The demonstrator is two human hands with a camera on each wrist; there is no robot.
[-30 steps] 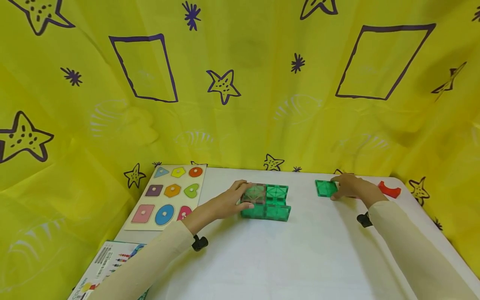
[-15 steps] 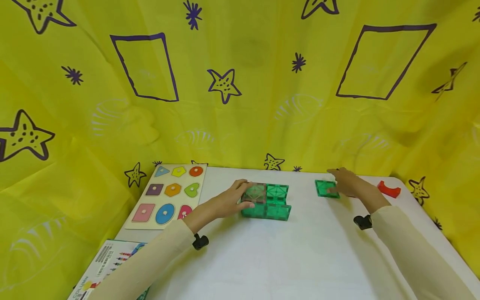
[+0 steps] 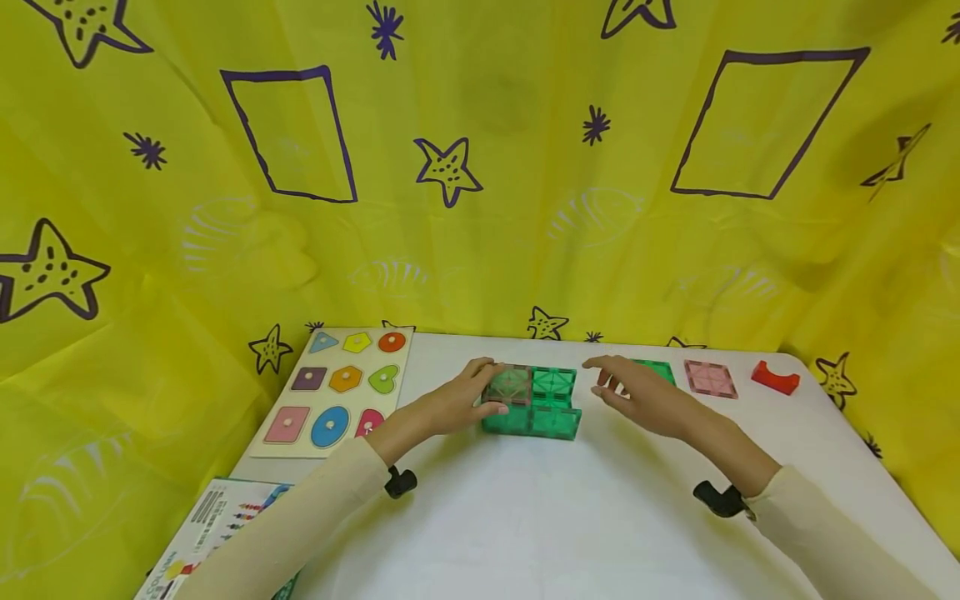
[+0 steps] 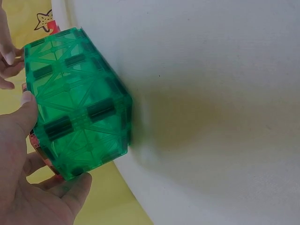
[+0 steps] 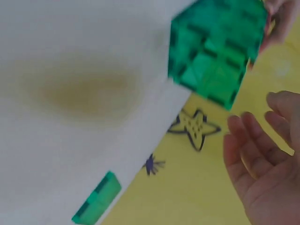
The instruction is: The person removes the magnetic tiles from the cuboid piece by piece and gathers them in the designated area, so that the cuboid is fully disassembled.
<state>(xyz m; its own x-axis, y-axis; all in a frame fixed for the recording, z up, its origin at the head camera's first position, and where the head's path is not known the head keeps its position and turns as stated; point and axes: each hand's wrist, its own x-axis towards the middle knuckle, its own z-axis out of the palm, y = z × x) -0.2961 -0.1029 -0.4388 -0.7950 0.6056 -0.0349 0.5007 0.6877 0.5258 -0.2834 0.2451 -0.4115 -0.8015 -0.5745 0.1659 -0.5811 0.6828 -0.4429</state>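
A box-like structure of green see-through magnetic tiles [image 3: 555,423] stands on the white table, with a reddish tile [image 3: 510,387] on its top left. My left hand [image 3: 456,405] holds the structure's left end. In the left wrist view the thumb [image 4: 29,110] lies at its upper edge, and other fingers touch its end and underside. My right hand [image 3: 651,402] is in the air just right of the structure, fingers loosely bent and holding nothing. Behind it, partly hidden, lies a single green tile [image 3: 660,368]. In the right wrist view, a gap separates the right hand [image 5: 267,164] from the structure.
A pink tile [image 3: 711,379] and a red arch-shaped block [image 3: 776,379] lie at the back right. A wooden shape puzzle board [image 3: 300,446] sits at the left. A printed box [image 3: 198,525] is at the near left. A yellow patterned curtain [image 3: 510,250] borders the table's far edge.
My right hand has left the single green tile and moved left toward the structure, uncovering the pink tile. The left hand stays on the structure.
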